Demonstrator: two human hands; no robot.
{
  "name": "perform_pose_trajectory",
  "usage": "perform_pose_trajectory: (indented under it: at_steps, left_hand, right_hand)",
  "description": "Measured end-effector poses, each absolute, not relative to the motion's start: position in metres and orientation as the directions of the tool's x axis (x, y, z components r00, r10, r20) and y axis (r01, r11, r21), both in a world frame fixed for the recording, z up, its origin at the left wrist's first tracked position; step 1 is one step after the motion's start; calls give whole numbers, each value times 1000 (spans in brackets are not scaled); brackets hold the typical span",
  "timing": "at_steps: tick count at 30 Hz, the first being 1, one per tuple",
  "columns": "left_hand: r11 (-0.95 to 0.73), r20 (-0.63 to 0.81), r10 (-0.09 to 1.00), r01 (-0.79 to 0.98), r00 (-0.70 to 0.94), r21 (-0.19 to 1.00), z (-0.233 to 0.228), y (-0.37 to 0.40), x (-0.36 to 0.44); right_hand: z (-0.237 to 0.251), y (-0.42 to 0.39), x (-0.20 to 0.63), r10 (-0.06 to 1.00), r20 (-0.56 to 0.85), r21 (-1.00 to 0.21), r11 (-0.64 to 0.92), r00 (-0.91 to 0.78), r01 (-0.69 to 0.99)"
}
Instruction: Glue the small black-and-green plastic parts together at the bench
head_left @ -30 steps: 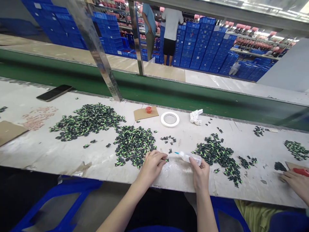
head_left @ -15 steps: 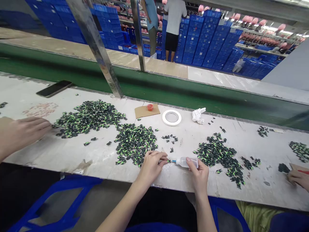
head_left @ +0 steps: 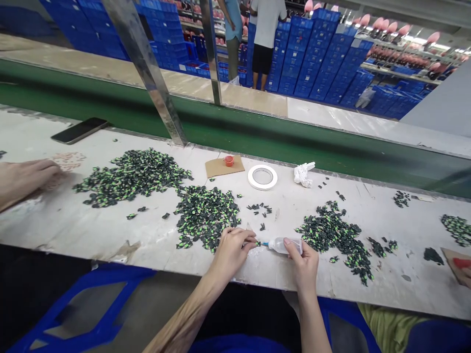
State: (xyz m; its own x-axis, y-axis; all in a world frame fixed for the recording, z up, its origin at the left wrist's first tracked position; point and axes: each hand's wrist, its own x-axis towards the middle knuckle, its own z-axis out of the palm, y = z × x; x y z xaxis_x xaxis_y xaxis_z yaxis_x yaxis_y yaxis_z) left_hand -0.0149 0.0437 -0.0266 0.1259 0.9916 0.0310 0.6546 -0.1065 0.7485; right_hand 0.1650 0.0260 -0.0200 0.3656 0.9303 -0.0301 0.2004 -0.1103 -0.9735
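Note:
My left hand [head_left: 234,247] pinches a small black-and-green piece [head_left: 258,243] between thumb and fingers, just over the table. In my right hand [head_left: 305,262] is a clear squeeze bottle [head_left: 281,245], lying nearly level. Its blue needle tip points left and meets the small piece, or comes very close to it. A heap of black-and-green pieces [head_left: 208,213] lies right behind my left hand. Another heap [head_left: 333,233] spreads to the right of the bottle. Several small black parts [head_left: 261,211] are scattered beyond my hands.
At the back stand a roll of white tape [head_left: 262,177], a red cup [head_left: 228,161] on cardboard [head_left: 215,168] and crumpled tissue [head_left: 303,174]. A phone [head_left: 80,130] lies far left. Other people's hands [head_left: 27,179] work at both sides. A metal post [head_left: 162,98] rises behind.
My hands and the bottle stay almost in place. The co-worker's hand at left has moved left, away from the large heap. At right, another person's hand has shifted toward the frame's edge.

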Motion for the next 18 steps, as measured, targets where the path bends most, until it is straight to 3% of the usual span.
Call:
perform_pose_trajectory:
  at_steps: [18]
  left_hand:
    - [-122,55,991,669,120,733,-27,44,-15]
  right_hand:
    - [-22,26,165,930,-11,-968,-102,368,229]
